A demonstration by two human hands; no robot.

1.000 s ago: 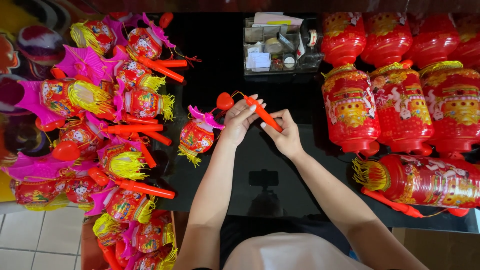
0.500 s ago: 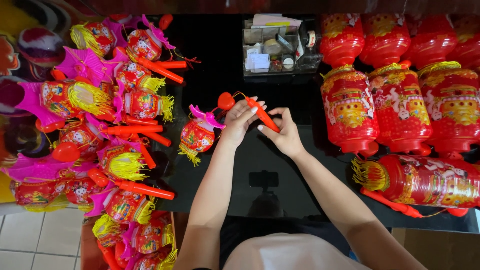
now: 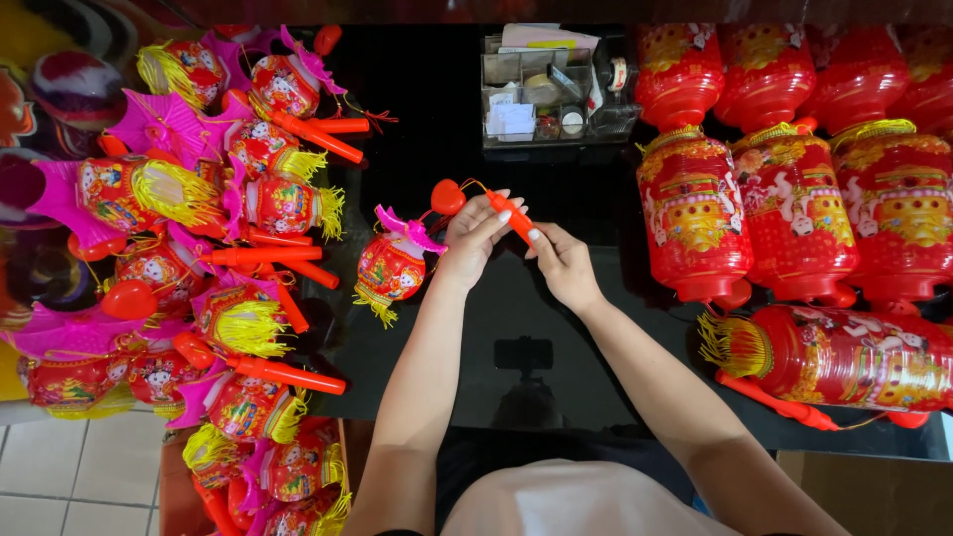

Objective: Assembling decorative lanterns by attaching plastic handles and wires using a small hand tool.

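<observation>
Two hands, unmoved over the past second: my left hand (image 3: 475, 238) and right hand (image 3: 561, 263) pinch the stick (image 3: 508, 213); lantern (image 3: 392, 268) dangles left of it.

The one camera sat on my head and looked straight down over my forearms at the black table (image 3: 556, 328). It was near enough that my left hand (image 3: 475, 238) and right hand (image 3: 561, 263) sat at mid-frame. Past my grip, the view reached the table's far edge; nearer than it, my lap filled the bottom.
</observation>
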